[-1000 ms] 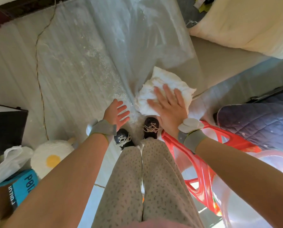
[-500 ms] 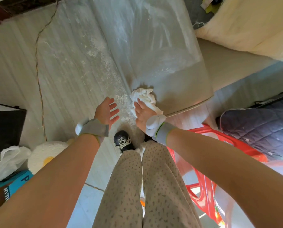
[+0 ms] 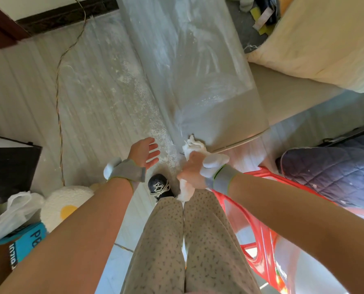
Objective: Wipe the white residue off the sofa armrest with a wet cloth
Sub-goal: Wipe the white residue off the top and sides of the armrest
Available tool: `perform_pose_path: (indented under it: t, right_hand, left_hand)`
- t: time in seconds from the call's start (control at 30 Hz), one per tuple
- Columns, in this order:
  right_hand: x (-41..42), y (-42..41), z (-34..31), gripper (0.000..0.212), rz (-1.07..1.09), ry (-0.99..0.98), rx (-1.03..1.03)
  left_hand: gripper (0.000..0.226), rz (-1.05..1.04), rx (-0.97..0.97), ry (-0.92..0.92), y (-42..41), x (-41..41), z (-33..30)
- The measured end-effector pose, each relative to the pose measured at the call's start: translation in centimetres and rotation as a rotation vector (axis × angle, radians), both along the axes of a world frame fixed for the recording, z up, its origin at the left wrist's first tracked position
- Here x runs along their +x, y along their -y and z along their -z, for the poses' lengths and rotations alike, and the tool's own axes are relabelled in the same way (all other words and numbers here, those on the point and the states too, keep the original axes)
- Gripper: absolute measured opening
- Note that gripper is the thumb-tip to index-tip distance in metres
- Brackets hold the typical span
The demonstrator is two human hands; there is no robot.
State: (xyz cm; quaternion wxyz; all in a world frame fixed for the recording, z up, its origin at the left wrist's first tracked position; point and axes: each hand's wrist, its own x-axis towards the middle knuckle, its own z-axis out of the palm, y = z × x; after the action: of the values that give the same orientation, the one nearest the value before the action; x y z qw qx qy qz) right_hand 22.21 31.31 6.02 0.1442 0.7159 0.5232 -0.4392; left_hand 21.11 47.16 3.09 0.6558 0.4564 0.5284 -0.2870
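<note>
The grey sofa armrest (image 3: 200,66) runs away from me, streaked with white powder. White residue (image 3: 155,124) also lies in a trail on the floor along its left side. My right hand (image 3: 192,170) grips the bunched white cloth (image 3: 194,145) just off the armrest's near corner; part of the cloth hangs below my hand. My left hand (image 3: 145,152) hovers to the left with fingers spread, holding nothing, above the powdered floor.
A red plastic stool (image 3: 259,236) stands close at my right leg. A dark quilted cushion (image 3: 333,172) lies right, a cream cushion (image 3: 325,39) on the sofa seat. A cable (image 3: 59,115) runs along the floor left; a plush toy (image 3: 64,204), bag and box sit lower left.
My right hand went from pressing the cloth flat on the armrest to bunching it and pulling it back off the near end. The left hand stayed open beside it.
</note>
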Motion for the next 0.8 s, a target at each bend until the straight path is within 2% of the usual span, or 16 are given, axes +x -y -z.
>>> perform_pose_path:
  t: [0.13, 0.27, 0.33, 0.4, 0.5, 0.6, 0.7, 0.77, 0.8]
  right_hand:
    - [-0.2, 2.1, -2.2, 0.044, 0.233, 0.054, 0.134]
    - [-1.0, 5.5, -4.4, 0.049, 0.696, 0.004, 0.317]
    - [-0.7, 6.9, -6.0, 0.047, 0.991, -0.02, 0.368]
    - [0.1, 8.1, -7.8, 0.041, 1.162, -0.049, 0.379]
    - [1.6, 9.7, -9.8, 0.035, 1.308, -0.015, 0.408]
    - [3.2, 11.3, -10.3, 0.035, 1.509, 0.12, 0.55]
    - [5.0, 13.2, -9.4, 0.037, 1.607, 0.312, 0.64]
    - [6.0, 14.3, -7.9, 0.038, 1.615, 0.436, 0.63]
    - [6.4, 14.8, -6.9, 0.04, 1.605, 0.465, 0.612]
  left_hand:
    - [0.013, 0.052, 0.007, -0.009, 0.8, 0.1, -0.6]
    - [0.009, 0.102, -0.02, -0.005, 1.8, 0.8, -2.2]
    - [0.025, 0.144, -0.059, 0.001, 2.7, 1.6, -3.2]
    - [0.034, 0.203, -0.07, 0.028, 3.8, 2.3, -4.1]
    - [0.036, 0.247, -0.056, 0.07, 6.1, 3.2, -5.4]
    - [0.023, 0.319, 0.021, 0.079, 8.2, 3.7, -6.1]
    - [0.02, 0.423, 0.1, 0.039, 9.9, 4.6, -6.3]
    - [0.026, 0.484, 0.139, 0.014, 11.3, 5.4, -6.3]
    - [0.038, 0.498, 0.164, 0.026, 12.0, 5.8, -6.2]
